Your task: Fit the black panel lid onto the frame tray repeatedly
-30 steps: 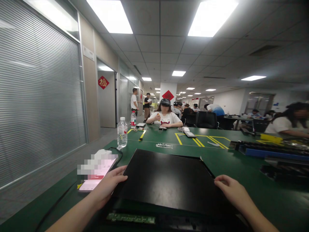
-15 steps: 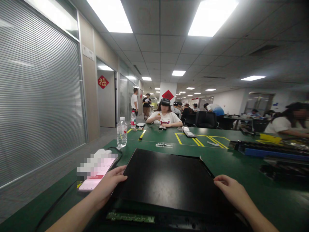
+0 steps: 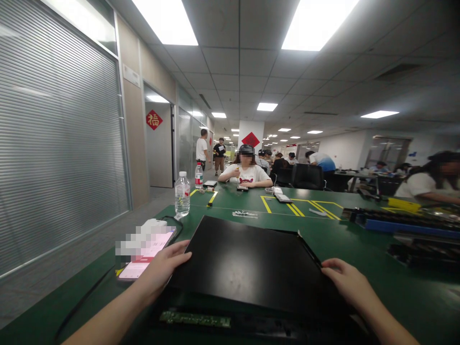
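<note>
A large black display panel (image 3: pixel 247 268) with a dull sheen lies in front of me, turned slightly askew over a black frame (image 3: pixel 305 247) whose far right corner shows past it. My left hand (image 3: pixel 167 263) grips the panel's left edge, thumb on top and fingers curled beneath. At the right edge, my right hand (image 3: pixel 345 278) pinches with thumb and bent fingers; whether it holds only the panel or the frame too, I cannot tell. A narrow green circuit board (image 3: pixel 196 319) shows in the dark area along the near side.
The green table (image 3: pixel 212 235) carries a lit phone (image 3: pixel 149 256) and cable by my left arm. Beyond stand a water bottle (image 3: pixel 182 194) and a strip of small parts (image 3: pixel 245 214). Dark parts and a blue rail (image 3: pixel 398 227) lie right. A person (image 3: pixel 246 175) sits opposite.
The panel's far left corner has risen slightly and shifted a little right, with my left hand along. Both hands keep their hold; the view has shifted slightly.
</note>
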### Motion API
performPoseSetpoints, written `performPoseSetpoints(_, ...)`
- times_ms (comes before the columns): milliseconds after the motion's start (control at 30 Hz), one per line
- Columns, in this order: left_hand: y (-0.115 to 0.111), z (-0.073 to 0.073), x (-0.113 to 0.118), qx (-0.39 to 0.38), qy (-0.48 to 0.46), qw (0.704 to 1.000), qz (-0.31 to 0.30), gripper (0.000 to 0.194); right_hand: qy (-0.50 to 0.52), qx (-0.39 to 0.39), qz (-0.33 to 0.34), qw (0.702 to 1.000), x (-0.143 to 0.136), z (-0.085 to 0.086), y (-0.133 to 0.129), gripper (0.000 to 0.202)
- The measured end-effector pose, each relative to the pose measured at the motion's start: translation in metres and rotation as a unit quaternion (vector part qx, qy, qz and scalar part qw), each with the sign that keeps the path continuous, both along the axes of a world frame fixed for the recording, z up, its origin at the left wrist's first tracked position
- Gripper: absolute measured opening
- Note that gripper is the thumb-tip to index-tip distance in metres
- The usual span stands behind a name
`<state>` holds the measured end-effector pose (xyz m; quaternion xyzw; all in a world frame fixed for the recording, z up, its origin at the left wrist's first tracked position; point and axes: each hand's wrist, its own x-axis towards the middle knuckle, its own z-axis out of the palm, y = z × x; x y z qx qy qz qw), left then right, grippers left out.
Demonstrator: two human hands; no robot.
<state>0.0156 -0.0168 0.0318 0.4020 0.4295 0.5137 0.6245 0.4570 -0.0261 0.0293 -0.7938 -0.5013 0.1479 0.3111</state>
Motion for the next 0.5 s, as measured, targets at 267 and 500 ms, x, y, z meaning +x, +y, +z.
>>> performPoseSetpoints(267,-0.003,0.009,-0.006,0.043,0.168,0.984,0.044,0.045,0.06,-0.011,-0.019,0.998,0.002,-0.005,0.003,0.023)
performPoseSetpoints(500,0.002,-0.002,-0.007,0.086,0.224,0.97,0.047,0.03,0.09,-0.021,-0.02,0.996,0.007,-0.01,0.007,0.028)
